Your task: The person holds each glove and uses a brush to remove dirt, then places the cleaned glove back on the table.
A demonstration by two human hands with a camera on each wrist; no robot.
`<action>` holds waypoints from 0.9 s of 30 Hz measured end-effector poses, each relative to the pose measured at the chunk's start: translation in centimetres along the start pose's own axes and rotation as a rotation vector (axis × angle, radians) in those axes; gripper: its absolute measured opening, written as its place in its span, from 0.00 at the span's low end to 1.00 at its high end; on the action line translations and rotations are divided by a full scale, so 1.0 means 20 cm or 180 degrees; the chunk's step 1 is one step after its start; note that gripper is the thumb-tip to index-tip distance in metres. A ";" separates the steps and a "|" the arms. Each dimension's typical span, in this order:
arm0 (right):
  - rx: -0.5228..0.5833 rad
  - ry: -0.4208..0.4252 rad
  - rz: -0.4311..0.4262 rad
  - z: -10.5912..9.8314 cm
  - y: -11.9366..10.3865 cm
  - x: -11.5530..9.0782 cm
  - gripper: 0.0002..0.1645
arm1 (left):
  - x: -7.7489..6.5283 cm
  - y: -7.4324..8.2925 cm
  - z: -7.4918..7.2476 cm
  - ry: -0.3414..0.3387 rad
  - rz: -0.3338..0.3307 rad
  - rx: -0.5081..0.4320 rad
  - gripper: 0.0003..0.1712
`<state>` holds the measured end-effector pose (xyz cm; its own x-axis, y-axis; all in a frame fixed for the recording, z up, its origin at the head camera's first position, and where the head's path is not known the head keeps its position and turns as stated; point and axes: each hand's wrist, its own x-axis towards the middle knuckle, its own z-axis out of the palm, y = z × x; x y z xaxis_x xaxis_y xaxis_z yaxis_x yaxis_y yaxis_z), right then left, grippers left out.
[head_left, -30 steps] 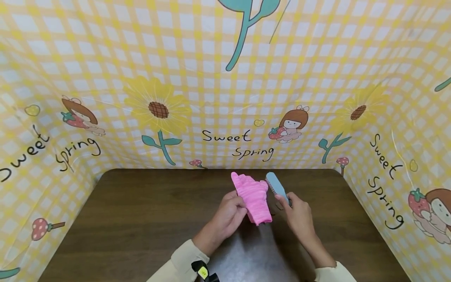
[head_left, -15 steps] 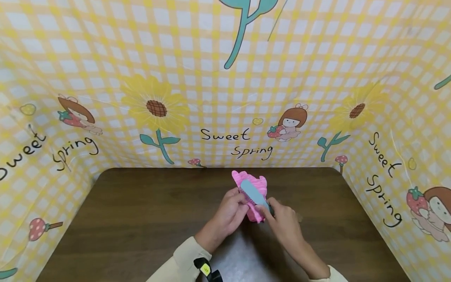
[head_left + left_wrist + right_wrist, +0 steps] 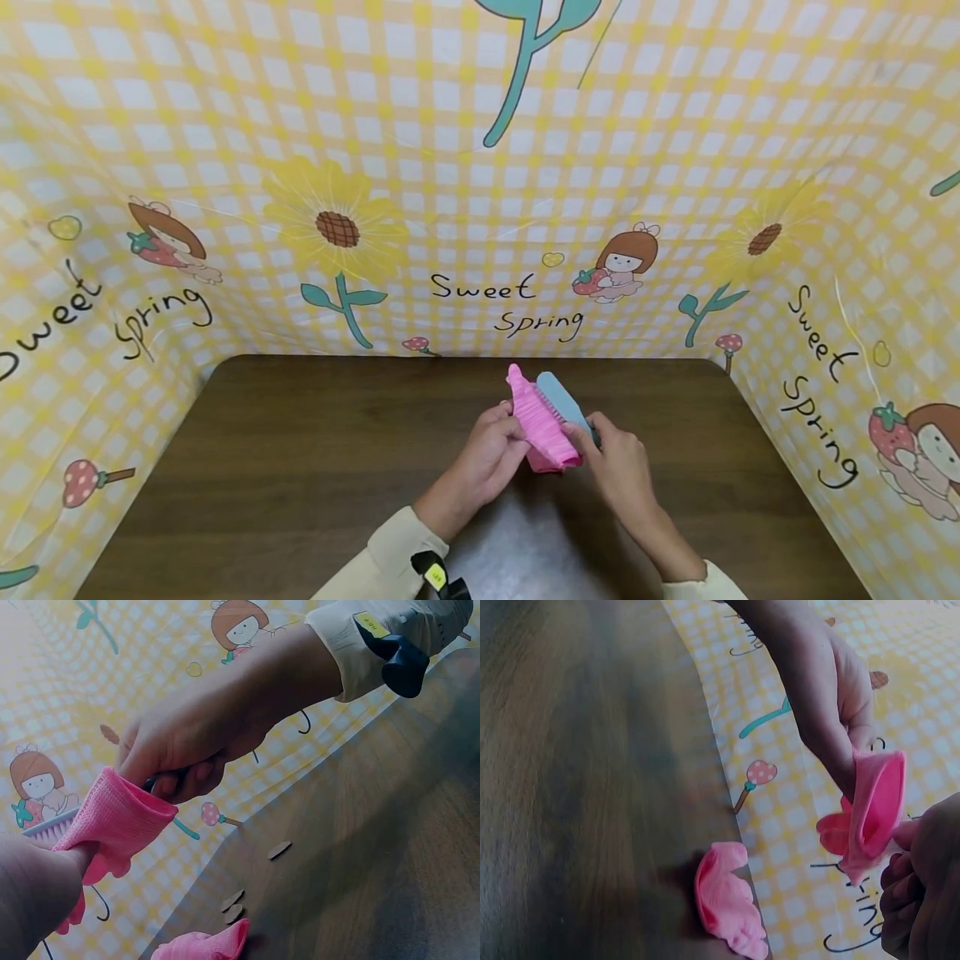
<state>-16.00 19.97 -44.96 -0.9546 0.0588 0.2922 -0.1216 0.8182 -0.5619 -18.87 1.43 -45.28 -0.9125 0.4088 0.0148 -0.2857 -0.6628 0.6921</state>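
Note:
My left hand (image 3: 491, 443) pinches a pink knitted glove (image 3: 540, 421) by its side, above the table. In the left wrist view the cuff of this glove (image 3: 131, 806) gapes toward the right. My right hand (image 3: 621, 467) grips the dark handle of a light-blue brush (image 3: 564, 400), its thumb along the back. The bristles face left and lie along the right side of the glove. A second pink glove (image 3: 731, 900) lies on the table in the right wrist view; in the head view it is hidden.
A dark wood-grain table (image 3: 300, 467) spreads beneath the hands. Several small flat brown pieces (image 3: 280, 850) lie on it beyond the second glove. A yellow checked cloth (image 3: 450, 208) with printed flowers and lettering rises around the back and sides.
The brush swept left across the front of the glove, then came back to its right side. The glove has turned and looks narrower. My left hand has stayed nearly in place.

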 end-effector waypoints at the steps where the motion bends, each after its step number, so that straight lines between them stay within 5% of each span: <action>1: -0.0012 0.0014 0.0029 0.00 0.01 0.00 0.20 | 0.00 0.00 0.00 0.0002 0.0007 -0.0011 0.43; 13: -0.0011 0.0084 0.0207 -0.01 0.12 0.05 0.21 | 0.00 -0.01 -0.01 0.0099 0.0107 0.0087 0.42; 18: 0.0183 0.0028 0.0280 -0.02 0.09 0.02 0.21 | 0.01 -0.02 -0.02 0.0204 0.0127 0.0147 0.42; 27: 0.0003 -0.0175 -0.0392 0.01 -0.12 -0.08 0.15 | -0.01 0.01 0.01 0.0129 -0.0163 0.0048 0.41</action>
<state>-14.21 17.89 -44.23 -0.9459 -0.0736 0.3161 -0.2391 0.8167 -0.5252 -18.67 1.34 -45.06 -0.9081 0.4159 -0.0499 -0.3281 -0.6321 0.7020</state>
